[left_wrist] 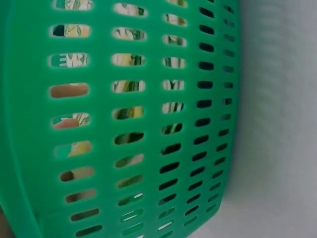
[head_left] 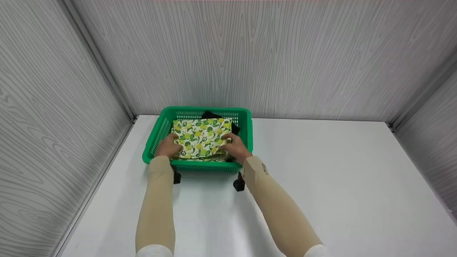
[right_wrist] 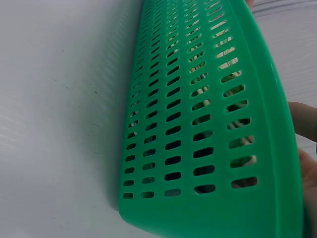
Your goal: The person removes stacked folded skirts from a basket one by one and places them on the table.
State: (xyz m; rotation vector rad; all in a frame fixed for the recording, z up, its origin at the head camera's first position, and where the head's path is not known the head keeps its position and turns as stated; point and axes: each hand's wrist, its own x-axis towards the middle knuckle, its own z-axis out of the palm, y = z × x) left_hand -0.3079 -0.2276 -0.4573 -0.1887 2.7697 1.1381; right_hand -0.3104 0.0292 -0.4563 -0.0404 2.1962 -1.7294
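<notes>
Head view: I see the basket (head_left: 246,132) at the far left of the table (head_left: 321,178), close to the back wall. Inside lies a folded cloth (head_left: 201,137) with a lemon print, on top of something black (head_left: 209,115) that shows only at the far edge. My left hand (head_left: 167,146) has its fingers curled round the cloth's near left corner; my right hand (head_left: 234,145) grips the near right corner the same way. I judge a hand at each corner keeps the fold flat and square to the basket walls. Both forearms wear tan sleeves; the right sleeve (head_left: 264,169) carries a small dark mark, too small to read.

Left wrist view: basket wall (left_wrist: 148,124) fills the frame. Through the slots I see print and a bit of finger (left_wrist: 67,124); the grip itself is hidden.

Right wrist view: basket wall (right_wrist: 198,124) from outside, table (right_wrist: 59,124) beside it. Fingers (right_wrist: 302,124) at the right edge over the rim. No writing is legible in any view.
</notes>
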